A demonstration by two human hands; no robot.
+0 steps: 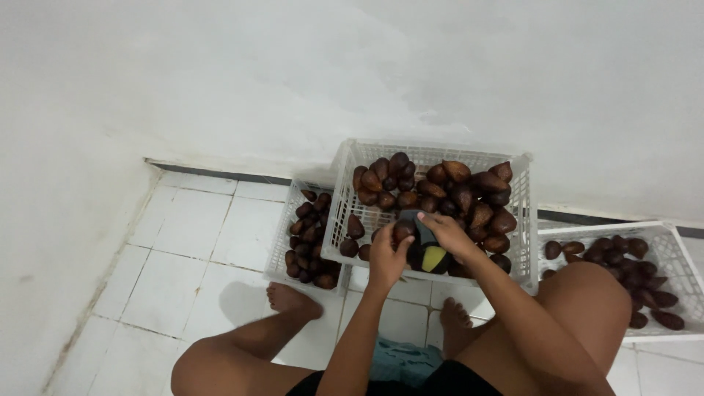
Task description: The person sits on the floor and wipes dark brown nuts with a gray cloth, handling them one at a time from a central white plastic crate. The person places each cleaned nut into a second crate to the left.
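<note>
The left hand is curled around a single dark brown, scaly fruit, fingers wrapped up its side so it sits pinched between fingertips and thumb. The right hand comes in from the other side, fingers bent and pressed down on a dark brush or scrubber with a yellow-green part, which lies right against the held fruit; how tightly that hand closes cannot be told, since the fingers cover the grip. Both hands meet over the near edge of the middle white plastic crate, which is raised and tilted toward the person and filled with more of the same brown fruit, heaped mostly on its far and right side. Just behind and to the left, partly under it, a lower white crate holds another pile of fruit. To the right, beside the person's knee, a third white crate holds a thinner scatter of fruit. The crates stand on a white tiled floor against a white wall. The person's bare feet rest on the tiles below the middle crate
</note>
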